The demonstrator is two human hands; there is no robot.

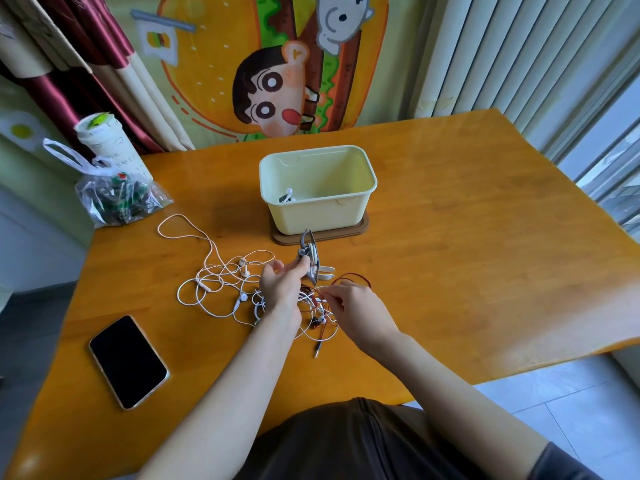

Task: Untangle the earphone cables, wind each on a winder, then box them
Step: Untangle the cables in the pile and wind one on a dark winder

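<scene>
The left grip (282,282) held the winder (305,244) and the right grip (356,306) pinched the red cable (351,275). A hard pull could have tightened the knots.

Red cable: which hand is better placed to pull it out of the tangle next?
Probably right. The right hand pinches the red cable at the tangle, while the left hand holds a winder with white cable on it.

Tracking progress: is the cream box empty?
Not empty: the box holds white earphones in its near-left corner.
</scene>
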